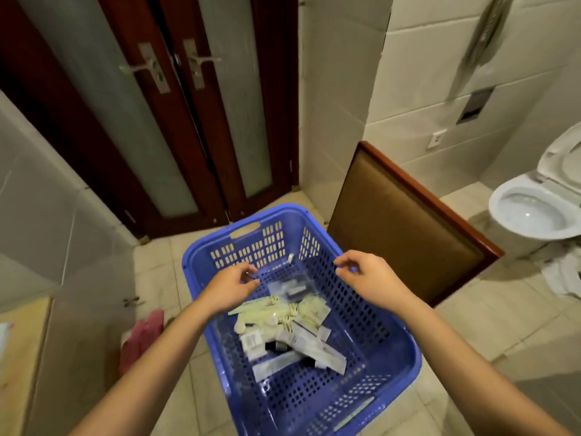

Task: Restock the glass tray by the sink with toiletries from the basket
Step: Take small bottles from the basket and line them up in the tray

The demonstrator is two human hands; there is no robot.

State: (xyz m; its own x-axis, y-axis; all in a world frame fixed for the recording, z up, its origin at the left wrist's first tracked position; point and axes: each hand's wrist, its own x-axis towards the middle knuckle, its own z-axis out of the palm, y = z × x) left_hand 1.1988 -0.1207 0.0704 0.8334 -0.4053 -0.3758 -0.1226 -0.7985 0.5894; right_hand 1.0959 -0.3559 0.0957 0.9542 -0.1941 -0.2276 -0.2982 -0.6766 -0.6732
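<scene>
Basket: blue, on the floor tiles, directly under my hands. Left hand is over the far-left inside, fingers loosely curled, holding nothing. Right hand is over the right rim, with the same loose curl and no grip. Toiletries, pale sachets and white packets, are piled mid-basket.

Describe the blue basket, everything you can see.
The blue basket is rectangular plastic, with perforated walls and base, a rolled rim and a handle slot at its far end. It stands upright on the tiled floor, holding a loose pile of toiletry packets. The left hand and right hand hover above it, apparently not touching.
</scene>
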